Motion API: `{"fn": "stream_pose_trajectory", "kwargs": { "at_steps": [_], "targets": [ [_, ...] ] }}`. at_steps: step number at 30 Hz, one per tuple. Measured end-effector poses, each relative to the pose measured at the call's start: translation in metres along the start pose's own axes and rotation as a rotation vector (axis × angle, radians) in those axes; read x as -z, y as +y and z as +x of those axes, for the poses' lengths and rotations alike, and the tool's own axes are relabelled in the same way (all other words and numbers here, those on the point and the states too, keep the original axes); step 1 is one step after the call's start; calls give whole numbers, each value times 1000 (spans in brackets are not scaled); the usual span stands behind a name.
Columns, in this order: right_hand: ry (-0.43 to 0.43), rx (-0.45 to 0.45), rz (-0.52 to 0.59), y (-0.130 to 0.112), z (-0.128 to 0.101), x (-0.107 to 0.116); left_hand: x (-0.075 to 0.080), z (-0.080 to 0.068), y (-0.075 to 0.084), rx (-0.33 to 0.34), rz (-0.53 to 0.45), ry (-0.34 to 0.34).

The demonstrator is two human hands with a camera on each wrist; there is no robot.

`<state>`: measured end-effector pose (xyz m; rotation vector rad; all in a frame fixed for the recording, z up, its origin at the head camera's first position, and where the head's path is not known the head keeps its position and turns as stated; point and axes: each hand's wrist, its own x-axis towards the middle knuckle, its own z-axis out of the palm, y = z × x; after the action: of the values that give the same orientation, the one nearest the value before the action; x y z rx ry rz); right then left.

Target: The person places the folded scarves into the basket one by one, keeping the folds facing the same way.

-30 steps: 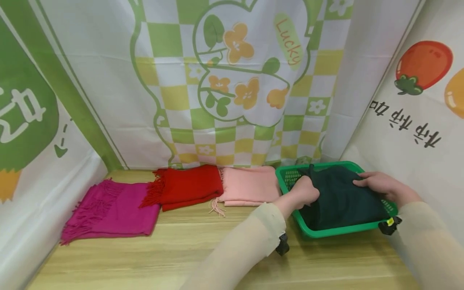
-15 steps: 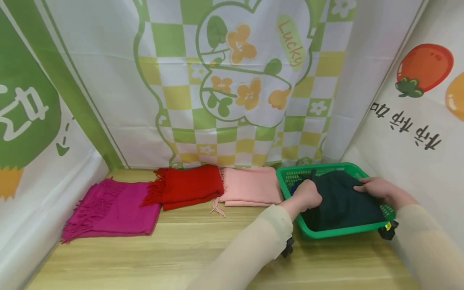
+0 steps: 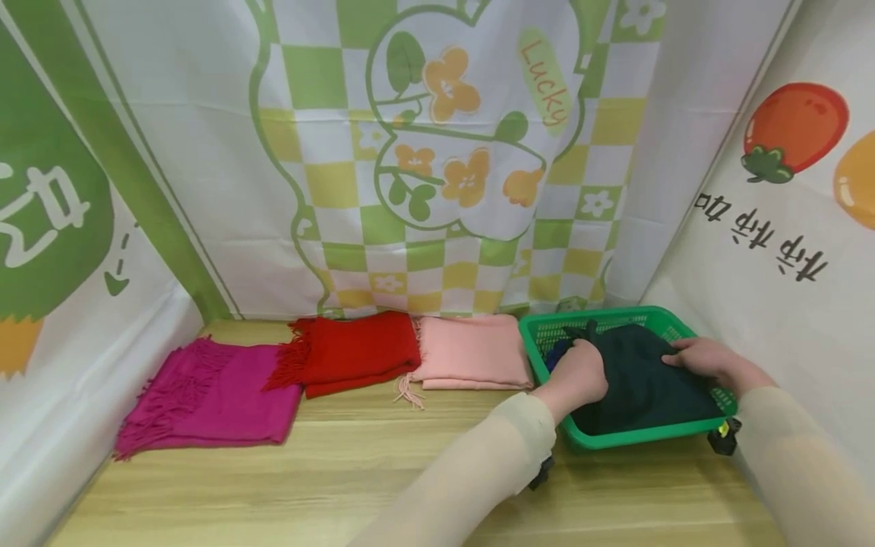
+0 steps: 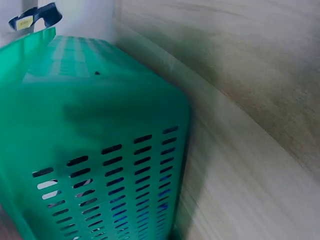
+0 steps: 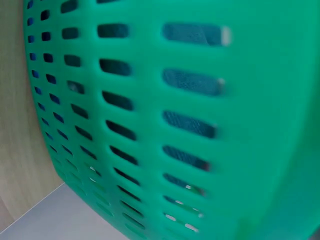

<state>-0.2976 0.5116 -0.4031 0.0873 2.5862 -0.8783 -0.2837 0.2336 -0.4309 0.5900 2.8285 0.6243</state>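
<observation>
A folded dark green scarf [image 3: 645, 384] lies in the green plastic basket [image 3: 656, 435] at the right of the head view. At its left edge my left hand [image 3: 581, 376] grips the cloth with curled fingers. My right hand [image 3: 707, 358] pinches the opposite edge between thumb and fingers. A bit of dark blue fabric [image 3: 555, 354] shows inside the basket, just behind my left hand. Both wrist views look at the outside of the slotted basket wall [image 4: 120, 110], so neither hand's fingers show there.
Left of the basket, a folded pink scarf [image 3: 475, 353], a red scarf [image 3: 362, 353] and a magenta scarf [image 3: 239, 395] lie in a row on the wooden table [image 3: 328, 486]. A patterned curtain [image 3: 444, 266] hangs behind; a printed wall [image 3: 772, 251] borders the right.
The dark green scarf has settled lower in the basket, and its left edge has shifted right, uncovering the blue fabric. My left hand has moved slightly right and down; my right hand slightly left.
</observation>
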Motion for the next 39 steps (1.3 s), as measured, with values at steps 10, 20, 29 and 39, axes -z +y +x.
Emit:
{"fn": "stream_pose_trajectory", "kwargs": {
  "at_steps": [10,20,29,39],
  "targets": [
    [-4,0,-6,2,2,-2,8,-18,10,58,63,47],
    [-7,15,-110,-6,1,-4,17,-19,-4,20,64,36],
    [75,85,-305,-15,-1,-12,17,-18,-22,-71,-40,10],
    [117,134,-336,-27,-3,-15,26,-37,-29,-115,-116,97]
  ]
}}
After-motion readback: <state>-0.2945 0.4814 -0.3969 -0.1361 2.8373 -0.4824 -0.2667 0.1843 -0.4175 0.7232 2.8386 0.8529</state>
